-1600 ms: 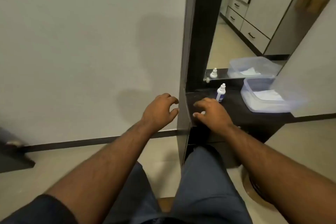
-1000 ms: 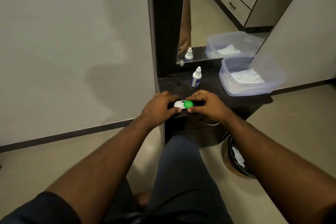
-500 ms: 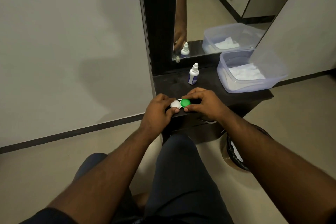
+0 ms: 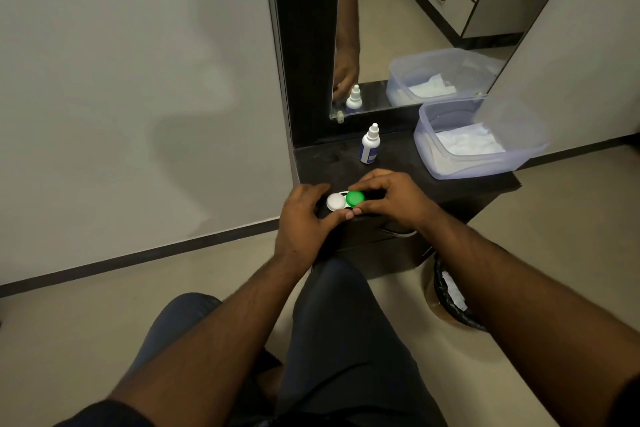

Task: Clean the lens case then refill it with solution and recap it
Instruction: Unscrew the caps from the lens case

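Note:
The lens case (image 4: 341, 202) lies at the front edge of the dark shelf (image 4: 408, 170), with a white cap on its left well and a green cap (image 4: 355, 198) on its right. My left hand (image 4: 304, 218) grips the case's white end, thumb under its near side. My right hand (image 4: 391, 198) pinches the green cap between fingers and thumb. Both caps are on. A small white solution bottle (image 4: 369, 144) with a blue label stands upright behind the case, capped.
A clear plastic tub (image 4: 485, 163) holding white tissues sits at the shelf's right end. A mirror (image 4: 415, 21) rises behind the shelf. A bin (image 4: 450, 298) with a black liner stands on the floor at the right. My knees are below the shelf.
At first my hands rested at the shelf edge with no case showing. Since then both hands have held the case; in the last half second they have barely shifted.

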Action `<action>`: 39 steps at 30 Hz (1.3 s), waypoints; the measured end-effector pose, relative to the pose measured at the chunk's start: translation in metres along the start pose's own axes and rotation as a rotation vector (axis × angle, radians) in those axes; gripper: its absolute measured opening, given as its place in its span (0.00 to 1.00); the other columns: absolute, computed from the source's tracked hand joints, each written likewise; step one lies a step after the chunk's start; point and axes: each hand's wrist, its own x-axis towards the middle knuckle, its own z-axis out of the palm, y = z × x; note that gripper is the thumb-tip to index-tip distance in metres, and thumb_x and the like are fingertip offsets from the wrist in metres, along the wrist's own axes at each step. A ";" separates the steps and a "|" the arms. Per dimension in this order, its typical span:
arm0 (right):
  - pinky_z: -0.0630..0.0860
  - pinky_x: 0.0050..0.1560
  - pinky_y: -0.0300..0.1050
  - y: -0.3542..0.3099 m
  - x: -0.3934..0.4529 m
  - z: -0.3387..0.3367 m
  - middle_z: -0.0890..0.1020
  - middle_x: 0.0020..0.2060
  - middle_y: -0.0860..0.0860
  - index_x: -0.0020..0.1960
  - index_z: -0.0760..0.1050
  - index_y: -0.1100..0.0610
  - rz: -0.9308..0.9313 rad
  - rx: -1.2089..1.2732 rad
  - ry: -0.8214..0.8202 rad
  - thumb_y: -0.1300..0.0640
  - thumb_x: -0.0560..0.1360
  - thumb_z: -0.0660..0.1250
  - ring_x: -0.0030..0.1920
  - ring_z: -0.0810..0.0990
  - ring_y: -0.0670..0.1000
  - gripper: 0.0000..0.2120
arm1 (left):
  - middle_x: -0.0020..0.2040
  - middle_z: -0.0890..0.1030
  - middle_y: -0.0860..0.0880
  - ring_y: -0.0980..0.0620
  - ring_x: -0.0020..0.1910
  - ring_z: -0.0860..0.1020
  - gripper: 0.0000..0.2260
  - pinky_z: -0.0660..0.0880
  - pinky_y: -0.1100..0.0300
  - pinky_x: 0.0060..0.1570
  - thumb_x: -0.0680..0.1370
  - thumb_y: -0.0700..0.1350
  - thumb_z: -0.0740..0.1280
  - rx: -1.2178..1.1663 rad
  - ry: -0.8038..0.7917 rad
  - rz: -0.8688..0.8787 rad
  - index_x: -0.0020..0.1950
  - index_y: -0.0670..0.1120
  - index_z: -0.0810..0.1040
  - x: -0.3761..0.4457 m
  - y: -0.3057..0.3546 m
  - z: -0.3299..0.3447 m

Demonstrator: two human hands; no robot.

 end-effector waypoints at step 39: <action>0.70 0.50 0.26 0.002 0.001 -0.001 0.78 0.50 0.45 0.57 0.80 0.53 0.023 0.043 -0.020 0.59 0.65 0.77 0.51 0.76 0.41 0.20 | 0.52 0.84 0.54 0.54 0.57 0.75 0.12 0.57 0.45 0.67 0.74 0.54 0.69 0.145 0.120 0.103 0.55 0.52 0.83 0.009 -0.001 -0.002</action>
